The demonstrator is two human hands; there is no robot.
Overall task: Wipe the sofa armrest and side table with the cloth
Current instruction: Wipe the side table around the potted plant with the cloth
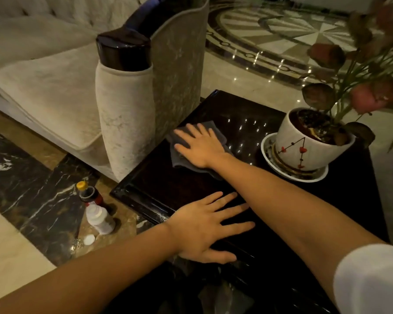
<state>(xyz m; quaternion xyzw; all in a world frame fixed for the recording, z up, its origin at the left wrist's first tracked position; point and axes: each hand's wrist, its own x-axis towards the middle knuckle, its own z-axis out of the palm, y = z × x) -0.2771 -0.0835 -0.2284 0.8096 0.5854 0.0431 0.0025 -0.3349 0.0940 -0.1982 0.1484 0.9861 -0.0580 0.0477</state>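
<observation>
A dark glossy wooden side table [216, 109] stands beside the beige sofa's armrest [125, 105], which has a dark polished wood cap [123, 53]. My right hand [200, 147] lies flat, fingers spread, on a grey cloth [216, 130] pressed to the table top near the armrest side. My left hand [209, 227] rests flat on the table's near left edge with fingers spread and nothing in it.
A white flower pot [309, 152] with pink-leaved plant sits on a saucer at the table's right. On the marble floor by the table's left corner stand a yellow-capped dark bottle [89, 193], a white bottle [100, 218] and a loose white cap [89, 239].
</observation>
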